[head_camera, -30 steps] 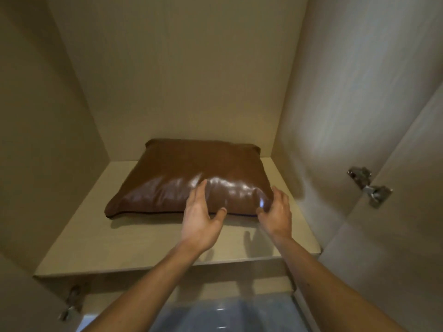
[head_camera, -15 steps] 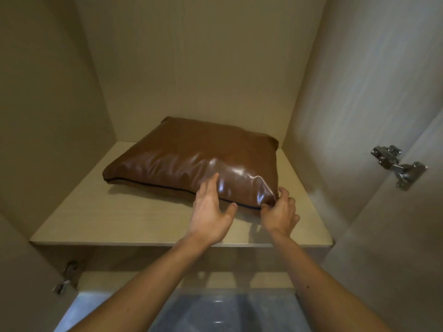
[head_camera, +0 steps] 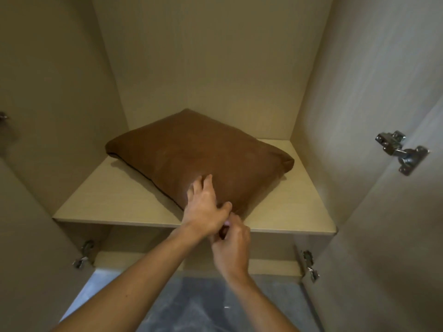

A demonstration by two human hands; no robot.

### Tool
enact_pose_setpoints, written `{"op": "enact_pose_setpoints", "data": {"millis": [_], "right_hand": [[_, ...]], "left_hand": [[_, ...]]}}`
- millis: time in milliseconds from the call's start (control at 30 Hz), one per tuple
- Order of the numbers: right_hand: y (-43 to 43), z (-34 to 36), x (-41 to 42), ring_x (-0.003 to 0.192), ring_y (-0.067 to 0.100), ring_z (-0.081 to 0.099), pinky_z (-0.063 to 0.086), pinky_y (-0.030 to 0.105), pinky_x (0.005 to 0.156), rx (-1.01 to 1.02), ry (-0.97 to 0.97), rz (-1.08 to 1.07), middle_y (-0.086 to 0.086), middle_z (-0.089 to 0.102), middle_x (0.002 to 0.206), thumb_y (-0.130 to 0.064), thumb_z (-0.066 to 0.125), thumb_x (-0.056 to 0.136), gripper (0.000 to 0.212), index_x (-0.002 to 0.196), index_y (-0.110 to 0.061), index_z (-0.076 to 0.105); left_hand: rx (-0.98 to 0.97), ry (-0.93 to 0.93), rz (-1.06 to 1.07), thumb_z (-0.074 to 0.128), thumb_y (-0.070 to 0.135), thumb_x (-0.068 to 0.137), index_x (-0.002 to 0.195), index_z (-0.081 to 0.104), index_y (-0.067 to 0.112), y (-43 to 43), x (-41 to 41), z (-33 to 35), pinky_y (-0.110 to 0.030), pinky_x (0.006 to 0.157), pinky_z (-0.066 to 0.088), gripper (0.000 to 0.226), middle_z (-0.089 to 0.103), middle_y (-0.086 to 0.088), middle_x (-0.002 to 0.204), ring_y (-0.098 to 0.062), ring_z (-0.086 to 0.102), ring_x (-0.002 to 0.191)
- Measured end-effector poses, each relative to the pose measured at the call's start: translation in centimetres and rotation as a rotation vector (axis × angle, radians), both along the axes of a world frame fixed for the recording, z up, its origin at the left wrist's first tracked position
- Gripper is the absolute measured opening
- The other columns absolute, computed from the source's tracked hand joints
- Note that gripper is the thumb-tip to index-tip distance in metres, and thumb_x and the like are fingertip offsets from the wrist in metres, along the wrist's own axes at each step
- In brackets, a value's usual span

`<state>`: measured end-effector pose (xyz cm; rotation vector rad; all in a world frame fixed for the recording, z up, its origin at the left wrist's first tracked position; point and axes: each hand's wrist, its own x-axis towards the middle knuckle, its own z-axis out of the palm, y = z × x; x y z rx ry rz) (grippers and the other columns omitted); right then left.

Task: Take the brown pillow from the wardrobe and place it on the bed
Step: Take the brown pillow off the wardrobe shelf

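A brown leather-like pillow (head_camera: 203,154) lies turned at an angle on the beige wardrobe shelf (head_camera: 115,202), one corner pointing toward the shelf's front edge. My left hand (head_camera: 203,209) rests on top of that near corner, fingers spread over the pillow and thumb curled under. My right hand (head_camera: 231,240) is just below and in front, fingers pinched on the tip of the same corner at the shelf edge. The bed is not in view.
Beige wardrobe walls close in on the left, back and right. An open door with a metal hinge (head_camera: 402,152) stands at the right. Smaller hinges (head_camera: 84,255) (head_camera: 310,265) sit below the shelf. A grey surface (head_camera: 203,305) shows at the bottom.
The pillow has turned so that its near right corner now points at the shelf's front edge. Both hands have come together on that corner, the right hand dropping in front of the shelf edge.
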<state>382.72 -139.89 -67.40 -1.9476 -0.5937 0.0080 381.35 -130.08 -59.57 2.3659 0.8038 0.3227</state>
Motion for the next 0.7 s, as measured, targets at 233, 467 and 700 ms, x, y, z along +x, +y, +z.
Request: {"op": "enact_pose_setpoints", "data": {"millis": [233,467,700], "right_hand": [[-1.9,2.2,2.3,0.069,0.011,0.066,0.058,0.051,0.081,-0.004,-0.012,0.012,-0.01,0.068,0.07,-0.022,0.071,0.082,0.009,0.087,-0.028,0.068],[-2.9,6.4,10.8,0.105,0.025,0.064,0.046,0.045,0.102,-0.256,-0.239,-0.155,0.001,0.064,0.108,-0.014,0.072,0.088,0.025,0.111,-0.018,0.066],[-2.0,7.5,10.8,0.124,0.032,0.058,0.038,0.048,0.114,-0.37,-0.289,-0.086,0.007,0.058,0.131,-0.022,0.072,0.09,0.042,0.13,-0.02,0.06]], "left_hand": [[0.135,0.204,-0.015,0.075,0.061,0.083,0.165,-0.001,0.028,2.2,-1.4,-1.1,-0.062,0.123,0.026,0.117,-0.011,-0.005,0.174,-0.037,-0.009,0.16],[0.404,0.265,-0.053,0.076,0.039,0.091,0.162,-0.018,0.031,2.1,-2.4,-3.8,-0.056,0.117,0.039,0.118,-0.01,-0.009,0.175,-0.038,-0.003,0.161],[0.513,0.206,-0.176,0.062,0.005,0.096,0.165,0.013,0.026,5.8,-7.5,-4.7,-0.044,0.105,0.054,0.087,0.039,-0.012,0.165,-0.033,0.064,0.128]]}}
